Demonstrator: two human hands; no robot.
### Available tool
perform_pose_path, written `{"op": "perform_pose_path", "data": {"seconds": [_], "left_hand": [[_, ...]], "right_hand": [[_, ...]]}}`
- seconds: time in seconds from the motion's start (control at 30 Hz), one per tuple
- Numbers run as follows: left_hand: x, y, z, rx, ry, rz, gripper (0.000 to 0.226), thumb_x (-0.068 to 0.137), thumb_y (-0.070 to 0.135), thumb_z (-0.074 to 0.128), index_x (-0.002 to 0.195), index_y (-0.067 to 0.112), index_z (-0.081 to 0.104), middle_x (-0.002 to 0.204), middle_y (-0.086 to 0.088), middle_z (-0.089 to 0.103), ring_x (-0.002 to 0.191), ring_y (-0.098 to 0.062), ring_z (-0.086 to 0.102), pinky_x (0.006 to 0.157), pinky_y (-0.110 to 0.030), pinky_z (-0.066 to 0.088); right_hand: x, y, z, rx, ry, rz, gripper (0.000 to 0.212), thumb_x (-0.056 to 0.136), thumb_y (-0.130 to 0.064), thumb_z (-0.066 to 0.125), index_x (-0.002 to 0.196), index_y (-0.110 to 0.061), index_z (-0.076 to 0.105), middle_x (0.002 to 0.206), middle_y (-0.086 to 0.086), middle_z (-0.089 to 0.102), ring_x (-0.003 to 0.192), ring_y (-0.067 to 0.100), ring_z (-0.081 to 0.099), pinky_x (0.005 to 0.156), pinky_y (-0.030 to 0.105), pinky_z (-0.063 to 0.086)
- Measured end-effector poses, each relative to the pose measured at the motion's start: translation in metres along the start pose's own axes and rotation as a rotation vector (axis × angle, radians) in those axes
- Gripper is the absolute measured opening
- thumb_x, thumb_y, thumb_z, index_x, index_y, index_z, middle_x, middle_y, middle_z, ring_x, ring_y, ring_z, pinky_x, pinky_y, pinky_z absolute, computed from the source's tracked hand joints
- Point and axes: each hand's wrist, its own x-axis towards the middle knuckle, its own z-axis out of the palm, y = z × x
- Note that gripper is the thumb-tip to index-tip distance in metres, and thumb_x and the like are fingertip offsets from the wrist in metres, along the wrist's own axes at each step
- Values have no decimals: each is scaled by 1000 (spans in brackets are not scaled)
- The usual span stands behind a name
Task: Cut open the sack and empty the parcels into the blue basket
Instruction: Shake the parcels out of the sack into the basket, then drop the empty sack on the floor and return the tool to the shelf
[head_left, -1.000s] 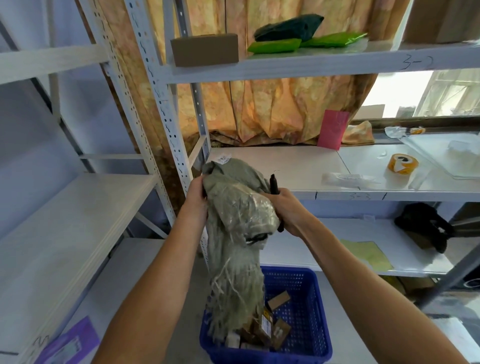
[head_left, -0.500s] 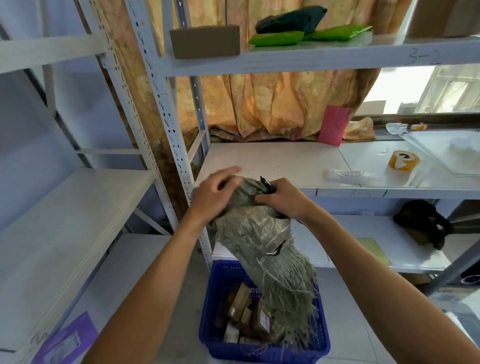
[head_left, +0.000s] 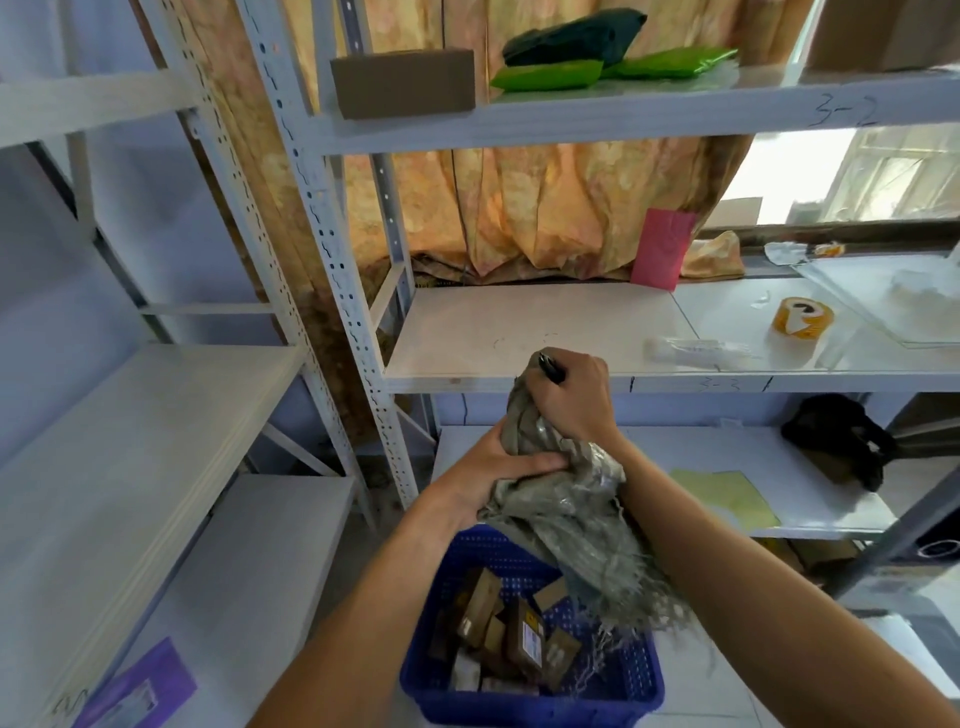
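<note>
A grey-green woven sack hangs crumpled above the blue basket, its frayed cut end trailing over the basket's right side. My left hand grips the sack's bunched middle. My right hand clutches the sack's top end together with a black cutter that pokes out above the fingers. Several brown cardboard parcels lie in the basket on the floor.
White metal shelving stands in front and to the left. The middle shelf holds a tape roll, a pink packet and a clear wrapper. A cardboard box and green bags sit higher up. A purple sheet lies lower left.
Both hands have bunched the sack tighter and lower; my left hand slid from its top down to its middle. The frayed end swung right, uncovering more parcels in the basket.
</note>
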Motion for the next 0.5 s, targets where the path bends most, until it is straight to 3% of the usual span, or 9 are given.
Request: {"op": "perform_pose_path", "data": {"seconds": [0.1, 0.23, 0.3, 0.37, 0.43, 0.5], "left_hand": [[7, -9, -6, 99, 34, -30, 52, 79, -1, 81, 125, 15, 62, 110, -4, 77, 105, -23, 72, 87, -35, 58], [18, -29, -15, 215, 95, -24, 61, 77, 0, 83, 131, 17, 60, 117, -3, 74, 111, -20, 69, 91, -32, 56], [20, -35, -20, 278, 182, 1, 60, 79, -1, 80, 128, 25, 58, 112, 3, 72, 105, -12, 68, 79, -19, 53], [21, -43, -34, 285, 325, -12, 50, 83, -2, 74, 121, 26, 58, 104, 4, 71, 100, -15, 67, 72, -20, 52], [23, -55, -57, 107, 473, -96, 37, 87, 2, 71, 121, 14, 63, 101, -10, 74, 95, -29, 71, 73, -33, 58], [26, -71, -78, -224, 499, -205, 36, 90, 8, 68, 125, 7, 65, 107, -21, 74, 96, -39, 72, 76, -46, 60]], "right_hand": [[-2, 7, -1, -1, -73, 30, 32, 77, -17, 55, 55, -6, 34, 48, 6, 32, 49, 17, 26, 51, 34, 22], [-12, 21, 0, -45, -160, 187, 32, 80, -35, 57, 73, -4, 55, 69, 12, 56, 61, 18, 46, 57, 35, 35], [-22, 30, -6, -22, -68, 326, 32, 80, -46, 58, 90, -16, 63, 86, 1, 65, 77, 13, 58, 68, 32, 45], [-42, 46, -19, 2, 119, 451, 26, 85, -40, 61, 97, -17, 64, 87, -3, 66, 77, 11, 60, 65, 28, 46], [-73, 66, -29, -29, 201, 614, 19, 92, -30, 59, 98, -12, 64, 81, 0, 64, 72, 16, 58, 60, 30, 42], [-111, 88, -23, -14, 180, 828, 23, 95, -30, 55, 99, -10, 65, 81, 6, 65, 73, 23, 59, 63, 36, 43]]}}
